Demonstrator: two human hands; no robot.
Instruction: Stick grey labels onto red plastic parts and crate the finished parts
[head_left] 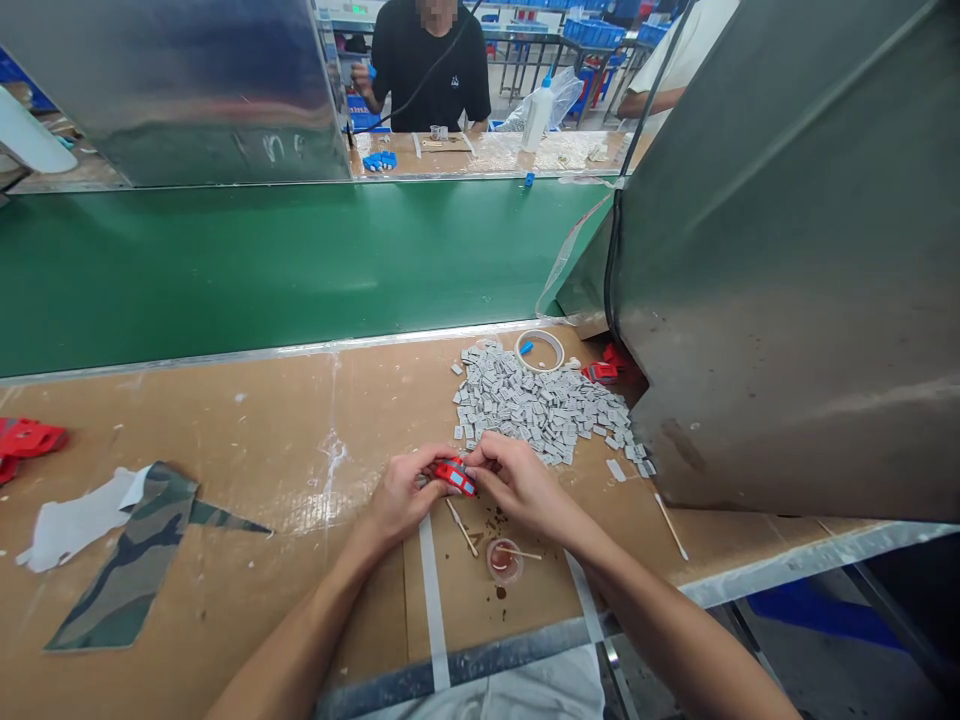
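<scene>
Red plastic parts (26, 440) lie at the far left edge of the bench (247, 440), and near them a white scrap (75, 520) and a camouflage cloth (131, 560). At the middle, the left hand (401, 495) and the right hand (517, 485) meet over the bench, both pinching one small red part (454, 475) with a grey piece on it. It is held just above the bench, close to the near edge of the grey pile. Its long axis runs from upper left to lower right, the right end tilted toward the person. Just below lie a stick (461, 527) and a small cup (504, 560) with another stick resting in it. Further right, a heap of grey chips (536, 405) spreads out, with a tape ring (539, 350) and more red parts (604, 370) behind it beside a metal hood (787, 280). By my reading, the work is partway: one part is in hand, and the large heap of chips suggests much is left.
</scene>
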